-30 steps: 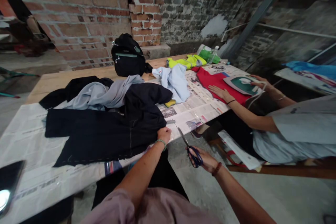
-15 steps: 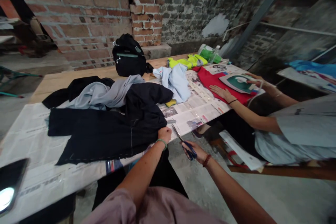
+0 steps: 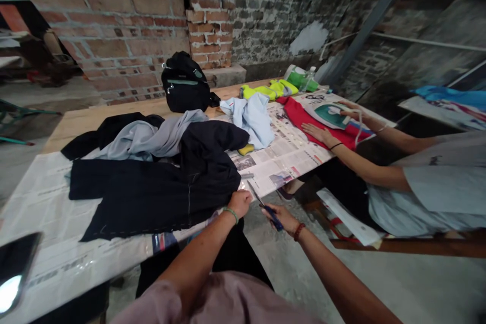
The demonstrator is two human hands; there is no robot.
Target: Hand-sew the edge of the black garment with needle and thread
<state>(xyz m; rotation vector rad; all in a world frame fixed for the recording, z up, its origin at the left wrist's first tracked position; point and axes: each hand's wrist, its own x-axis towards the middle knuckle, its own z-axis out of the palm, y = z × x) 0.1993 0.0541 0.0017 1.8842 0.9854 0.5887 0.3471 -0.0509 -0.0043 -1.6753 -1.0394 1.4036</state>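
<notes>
Brick wall at the back, newspaper over most of the table. Using the dark garment as reference: it lies on the paper, flat at its left, bunched at its right.

Left hand: at the garment's right end, fingers curled into a fist. Can't tell if it pinches cloth or thread.
Right hand: farther right of the garment, past the table edge, fingers wrapped round the handles of the scissors. Blades point back toward the garment's right end; they look close together, exact gap not readable.

Risks, my read:
- Nicked finger: blades run just beside the left fist; a slip or early squeeze would do it.
- Stray snip: dark folds hide layers, so a tip could catch the garment.
- Torn newspaper if the tips dip.
- Phone, left of the garment and nearer: dragging cloth leftward could knock it.
</notes>
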